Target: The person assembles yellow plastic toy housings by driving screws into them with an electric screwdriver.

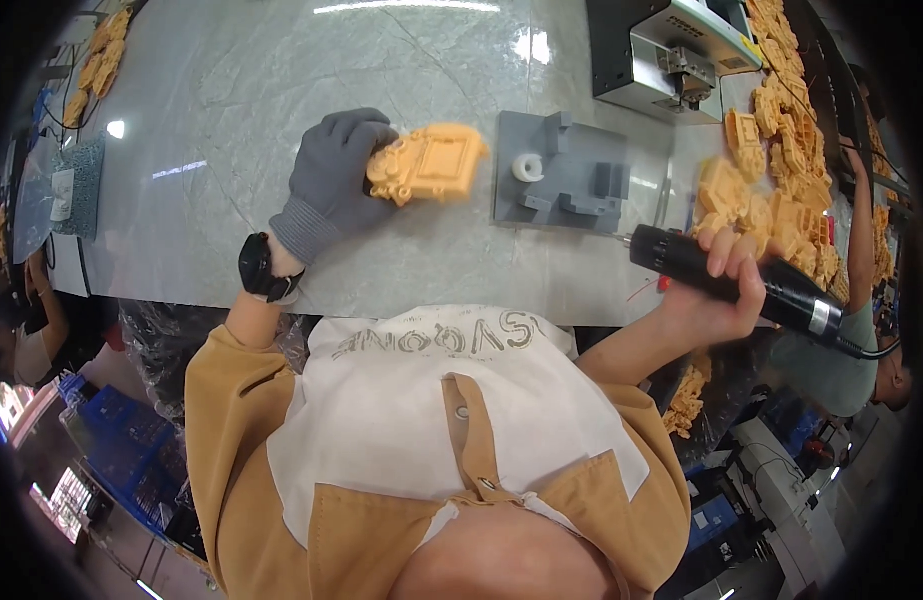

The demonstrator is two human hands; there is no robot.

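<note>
- Nearest: bare right hand (731, 290), fingers closed around the barrel of a black powered driver (691, 265). Its bit points left toward the fixture's near right corner; contact cannot be told.
- Driver: probably the heaviest item in hand, rigid, with the cord at its rear likely adding some drag. Best held round the mid-barrel.
- Gloved left hand (331, 180): fingers holding the orange housing (436, 165) by its left end; far side of the grip hidden.
- Housing location: raised over the table (231, 130), left of the fixture and apart from it. Slightly blurred.
- Handling estimate: looks like moulded plastic, so light and stiff; smooth faces may slip a little, though the glove should help. Small lugs along the edge seem the fragile part.
- Suggested hold: across the thick side walls, clear of the lugs and the framed panel.
- Beyond: grey fixture (582, 150) with raised blocks, white ring (527, 167) on its left side.
- Right of it: heap of similar orange parts (791, 200).
- Farthest: boxy machine (621, 60) behind the fixture.
</note>
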